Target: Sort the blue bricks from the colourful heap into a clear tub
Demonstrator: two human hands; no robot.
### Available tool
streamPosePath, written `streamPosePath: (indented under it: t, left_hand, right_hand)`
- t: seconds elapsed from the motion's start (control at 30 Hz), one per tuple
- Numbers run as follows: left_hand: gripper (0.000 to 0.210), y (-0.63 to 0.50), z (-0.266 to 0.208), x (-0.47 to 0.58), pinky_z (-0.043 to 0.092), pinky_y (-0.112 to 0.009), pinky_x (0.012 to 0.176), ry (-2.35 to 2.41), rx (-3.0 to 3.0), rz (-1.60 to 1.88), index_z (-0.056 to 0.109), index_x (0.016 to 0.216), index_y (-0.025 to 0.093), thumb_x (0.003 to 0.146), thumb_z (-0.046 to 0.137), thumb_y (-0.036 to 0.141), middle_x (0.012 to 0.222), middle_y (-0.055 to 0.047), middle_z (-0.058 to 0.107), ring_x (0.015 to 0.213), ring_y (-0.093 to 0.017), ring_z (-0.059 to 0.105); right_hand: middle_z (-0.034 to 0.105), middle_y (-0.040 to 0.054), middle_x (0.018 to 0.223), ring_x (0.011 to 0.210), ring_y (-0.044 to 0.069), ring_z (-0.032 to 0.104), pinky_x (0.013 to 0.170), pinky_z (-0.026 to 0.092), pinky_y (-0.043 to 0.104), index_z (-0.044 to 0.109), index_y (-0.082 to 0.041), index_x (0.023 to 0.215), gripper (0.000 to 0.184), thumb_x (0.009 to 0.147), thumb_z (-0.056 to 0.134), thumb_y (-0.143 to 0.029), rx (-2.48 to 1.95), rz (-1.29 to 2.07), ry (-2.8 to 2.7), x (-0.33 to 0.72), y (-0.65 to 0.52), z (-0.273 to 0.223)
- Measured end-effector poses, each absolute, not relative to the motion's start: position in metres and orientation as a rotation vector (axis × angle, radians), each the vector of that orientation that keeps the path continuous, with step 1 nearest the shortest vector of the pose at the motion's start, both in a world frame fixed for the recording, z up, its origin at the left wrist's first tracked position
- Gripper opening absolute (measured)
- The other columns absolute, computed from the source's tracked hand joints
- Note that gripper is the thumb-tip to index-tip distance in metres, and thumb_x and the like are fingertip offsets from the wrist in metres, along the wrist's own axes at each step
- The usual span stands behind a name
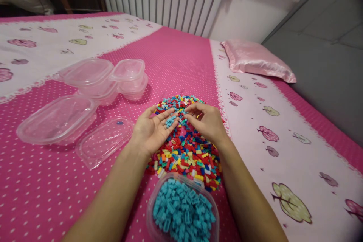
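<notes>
My left hand [151, 130] is turned palm up with its fingers stretched out, and several small light-blue toy bricks [170, 121] rest on the fingers. Close by on the right, my right hand [208, 121] is curled, thumb and fingertips drawn together at the left hand's fingertips. Whatever is between those tips is too small to make out. Below both hands spreads a pile of mixed-colour toy bricks [184, 151], mostly red, yellow and blue. Nearer to me, between my forearms, a clear plastic tub [150, 211] holds many light-blue bricks [184, 211].
Left of the pile lies a clear lid [104, 143] with a dark-blue brick [119, 123] on it. Clear containers [56, 119] and stacked tubs [130, 73] stand farther left on the pink dotted bedspread [181, 60]. A pink pillow [258, 60] lies at the back right.
</notes>
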State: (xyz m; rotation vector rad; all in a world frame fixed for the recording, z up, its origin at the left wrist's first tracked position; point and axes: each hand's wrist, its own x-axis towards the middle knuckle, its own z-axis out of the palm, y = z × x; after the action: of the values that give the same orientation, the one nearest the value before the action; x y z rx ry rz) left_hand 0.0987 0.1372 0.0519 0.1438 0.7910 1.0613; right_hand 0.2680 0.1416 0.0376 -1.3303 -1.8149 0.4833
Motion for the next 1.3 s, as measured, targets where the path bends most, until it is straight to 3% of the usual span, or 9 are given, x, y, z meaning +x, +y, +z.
streamPosePath:
  t: [0.13,0.37,0.67,0.87,1.07,1.3]
  left_hand:
    - [0.047,0.136,0.051,0.100,0.058,-0.030,0.077,0.719,0.145,0.987,0.052,0.122,-0.002,0.095,0.034,0.033,0.100,-0.020,0.065,0.085,-0.021,0.067]
    - [0.049,0.136,0.050,0.099,0.058,-0.033,0.081,0.635,0.136,0.924,0.051,0.124,-0.002,0.095,0.034,0.033,0.101,-0.021,0.066,0.088,-0.023,0.068]
    - [0.038,0.136,0.056,0.100,0.060,-0.031,0.069,0.828,0.083,1.114,0.055,0.120,0.006,0.092,0.039,0.027,0.098,-0.018,0.067,0.078,-0.021,0.067]
    - [0.039,0.137,0.057,0.100,0.059,-0.028,0.069,0.858,0.079,1.160,0.052,0.121,0.003,0.092,0.038,0.026,0.091,-0.015,0.066,0.074,-0.019,0.065]
    - [0.034,0.136,0.056,0.100,0.059,-0.029,0.067,0.868,0.090,1.162,0.053,0.118,0.007,0.093,0.038,0.025,0.091,-0.014,0.067,0.074,-0.019,0.065]
    - [0.033,0.137,0.056,0.099,0.059,-0.029,0.067,0.866,0.084,1.153,0.054,0.116,0.009,0.092,0.038,0.026,0.091,-0.015,0.067,0.077,-0.021,0.066]
  right_hand:
    - [0.070,0.0013,0.075,0.066,0.012,0.063,0.063,0.048,0.024,0.069,-0.017,0.086,0.011,0.077,0.063,-0.020,-1.225,0.475,-1.819,0.264,0.139,0.040]
    - [0.072,0.0031,0.089,0.075,0.013,0.065,0.069,0.051,0.026,0.070,-0.019,0.097,0.019,0.081,0.061,-0.023,-1.168,0.503,-1.777,0.263,0.138,0.041]
    - [0.074,0.0023,0.085,0.067,0.014,0.063,0.071,0.049,0.028,0.073,-0.020,0.094,0.020,0.078,0.061,-0.020,-1.664,0.356,-1.701,0.279,0.147,0.032]
    - [0.071,0.0049,0.095,0.089,0.019,0.063,0.081,0.047,0.030,0.074,-0.023,0.099,0.022,0.079,0.064,-0.023,-1.894,0.259,-2.021,0.273,0.149,0.022]
    - [0.068,0.0067,0.100,0.090,0.021,0.062,0.077,0.046,0.031,0.072,-0.025,0.105,0.026,0.080,0.067,-0.030,-1.998,0.203,-2.080,0.267,0.147,0.022]
    - [0.071,0.0042,0.088,0.081,0.020,0.063,0.069,0.046,0.029,0.075,-0.023,0.091,0.016,0.077,0.067,-0.028,-1.997,0.239,-2.044,0.268,0.148,0.021]
